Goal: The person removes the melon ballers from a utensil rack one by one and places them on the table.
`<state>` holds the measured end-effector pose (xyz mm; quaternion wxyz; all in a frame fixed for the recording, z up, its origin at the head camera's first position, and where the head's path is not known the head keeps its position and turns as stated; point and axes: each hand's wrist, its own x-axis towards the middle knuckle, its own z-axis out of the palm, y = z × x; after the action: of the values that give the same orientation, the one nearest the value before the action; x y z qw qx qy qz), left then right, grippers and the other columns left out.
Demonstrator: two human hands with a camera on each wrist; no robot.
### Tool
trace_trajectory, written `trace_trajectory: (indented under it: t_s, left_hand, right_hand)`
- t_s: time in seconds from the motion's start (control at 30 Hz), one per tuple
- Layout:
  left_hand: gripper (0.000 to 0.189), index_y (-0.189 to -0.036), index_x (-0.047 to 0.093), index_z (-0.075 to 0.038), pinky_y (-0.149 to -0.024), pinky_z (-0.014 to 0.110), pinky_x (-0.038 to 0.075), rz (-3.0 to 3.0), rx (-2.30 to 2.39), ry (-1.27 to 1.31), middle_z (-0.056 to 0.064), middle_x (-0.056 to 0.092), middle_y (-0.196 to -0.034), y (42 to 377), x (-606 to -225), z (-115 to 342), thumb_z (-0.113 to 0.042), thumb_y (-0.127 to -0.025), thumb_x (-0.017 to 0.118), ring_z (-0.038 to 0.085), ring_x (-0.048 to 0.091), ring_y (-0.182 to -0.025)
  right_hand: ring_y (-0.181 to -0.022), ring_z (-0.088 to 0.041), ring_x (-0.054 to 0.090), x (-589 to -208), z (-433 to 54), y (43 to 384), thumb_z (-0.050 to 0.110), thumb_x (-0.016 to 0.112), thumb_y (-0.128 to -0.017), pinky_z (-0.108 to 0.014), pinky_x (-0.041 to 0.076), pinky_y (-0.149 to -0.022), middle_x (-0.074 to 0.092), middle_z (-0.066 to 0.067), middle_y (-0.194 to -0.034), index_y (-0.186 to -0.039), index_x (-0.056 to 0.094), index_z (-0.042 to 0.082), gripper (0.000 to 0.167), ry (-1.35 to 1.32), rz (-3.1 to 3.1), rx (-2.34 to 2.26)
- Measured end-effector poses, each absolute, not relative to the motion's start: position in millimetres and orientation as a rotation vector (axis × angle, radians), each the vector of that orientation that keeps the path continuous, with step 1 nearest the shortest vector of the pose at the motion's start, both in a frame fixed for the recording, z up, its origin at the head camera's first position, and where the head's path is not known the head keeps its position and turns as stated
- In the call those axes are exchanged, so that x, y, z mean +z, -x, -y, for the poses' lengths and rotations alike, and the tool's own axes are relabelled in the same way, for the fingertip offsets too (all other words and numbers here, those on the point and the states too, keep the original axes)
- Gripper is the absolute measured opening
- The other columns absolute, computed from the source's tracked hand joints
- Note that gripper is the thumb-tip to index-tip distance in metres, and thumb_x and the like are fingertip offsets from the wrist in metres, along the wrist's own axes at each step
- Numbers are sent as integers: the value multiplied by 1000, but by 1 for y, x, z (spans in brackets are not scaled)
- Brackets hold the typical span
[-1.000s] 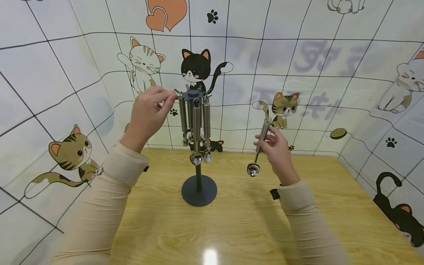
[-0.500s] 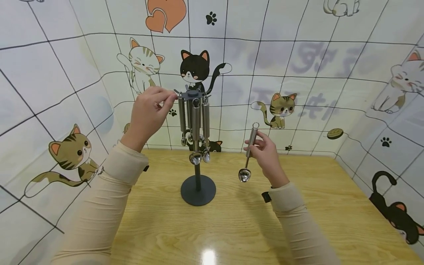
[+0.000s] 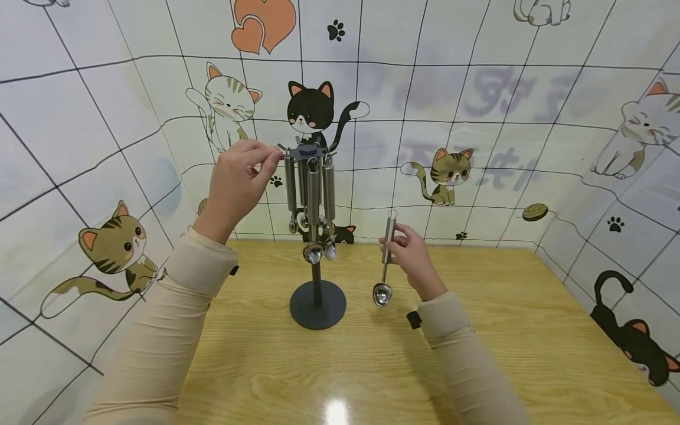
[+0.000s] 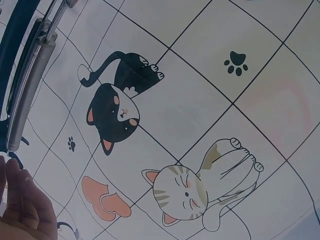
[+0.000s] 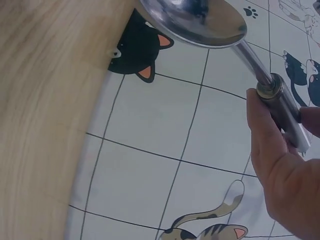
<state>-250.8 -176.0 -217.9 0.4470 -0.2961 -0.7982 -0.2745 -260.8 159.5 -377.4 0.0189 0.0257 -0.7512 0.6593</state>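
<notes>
A dark utensil stand (image 3: 317,306) stands upright on the table, with several metal spoons (image 3: 313,198) hanging from its top hooks. My left hand (image 3: 239,183) pinches a hook at the stand's left side between thumb and fingers. In the left wrist view, the fingers of my left hand (image 4: 27,205) are beside the top end of a hanging steel handle (image 4: 30,90). Right of the stand, my right hand (image 3: 414,257) holds a metal spoon (image 3: 389,242) by its thick handle, round bowl down and ring up. The right wrist view shows the spoon's shiny bowl (image 5: 200,22) close up.
The wooden table (image 3: 425,366) lies below both hands. A white cloth backdrop (image 3: 457,88) printed with cats and grid lines rises behind it and along both sides.
My right hand has moved left and down toward the stand, with the spoon turning more upright. My left hand stays at the hook.
</notes>
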Motion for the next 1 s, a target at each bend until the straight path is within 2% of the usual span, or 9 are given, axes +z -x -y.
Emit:
trace_trajectory:
  t_s: [0.17,0.27,0.43,0.6,1.0]
  left_hand:
    - [26,-103,79,1,-67,34,48,1966,-669,739,14,74,-98,251,-218,176,-20,-103,63,27,62,-86]
    - [26,-103,79,1,-67,35,49,1964,-660,738,14,74,-97,252,-219,177,-20,-103,63,27,62,-85]
    - [26,-103,79,1,-66,35,49,1967,-658,746,14,74,-97,253,-220,177,-20,-103,63,27,62,-84]
    - [26,-103,79,0,-66,35,47,1966,-666,751,13,74,-96,253,-221,176,-20,-103,63,27,61,-83]
    - [26,-104,78,1,-66,35,48,1956,-670,747,14,74,-97,250,-219,176,-19,-103,62,27,62,-83]
  right_hand:
    - [-113,-32,55,-386,-157,266,5,55,-102,-49,55,-91,49,-21,-127,-157,37,9,57,-21,2372,2072]
    - [-112,-32,55,-393,-156,270,3,55,-102,-48,55,-91,46,-19,-125,-157,37,9,58,11,2394,2132]
    - [-109,-32,56,-408,-153,274,1,54,-101,-52,54,-93,45,-22,-130,-157,34,6,60,25,2444,2209]
    - [-105,-31,58,-418,-150,276,-1,53,-100,-56,53,-92,43,-27,-134,-157,34,3,60,26,2484,2217]
    - [-103,-33,58,-435,-145,281,-1,54,-99,-51,57,-84,50,-24,-127,-155,36,3,58,93,2582,2194]
